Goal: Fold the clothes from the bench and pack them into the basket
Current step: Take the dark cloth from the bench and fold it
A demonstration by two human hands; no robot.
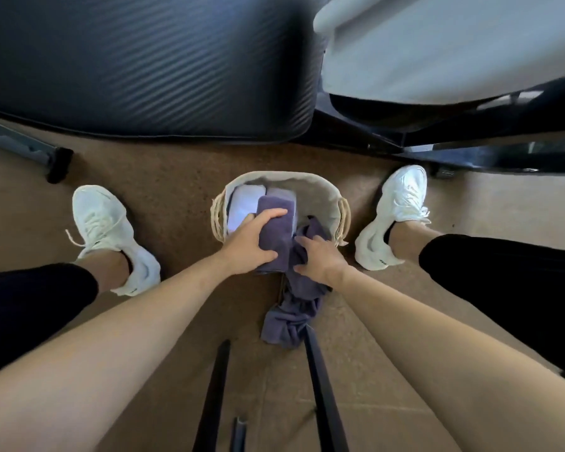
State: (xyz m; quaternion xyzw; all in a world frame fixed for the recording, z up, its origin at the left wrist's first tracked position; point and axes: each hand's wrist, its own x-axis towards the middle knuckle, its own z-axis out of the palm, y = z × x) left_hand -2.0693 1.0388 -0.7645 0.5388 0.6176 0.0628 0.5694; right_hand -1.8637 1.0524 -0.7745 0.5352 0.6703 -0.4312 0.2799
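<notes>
A small woven basket (317, 190) with a pale cloth lining stands on the floor between my feet. Inside at the left lies a folded white garment (242, 203), with a folded lavender piece (282, 193) beside it. My left hand (252, 239) grips a folded purple garment (276, 230) over the basket's near side. My right hand (320, 257) holds the loose end of the same purple cloth (291, 321), which spills over the basket's near rim and hangs down in a crumpled bunch.
The black padded bench (144, 66) fills the top left, with a light grey garment (454, 47) at the top right. My white sneakers (105, 223) (395, 216) flank the basket. Black metal bars (320, 386) run along the brown floor near me.
</notes>
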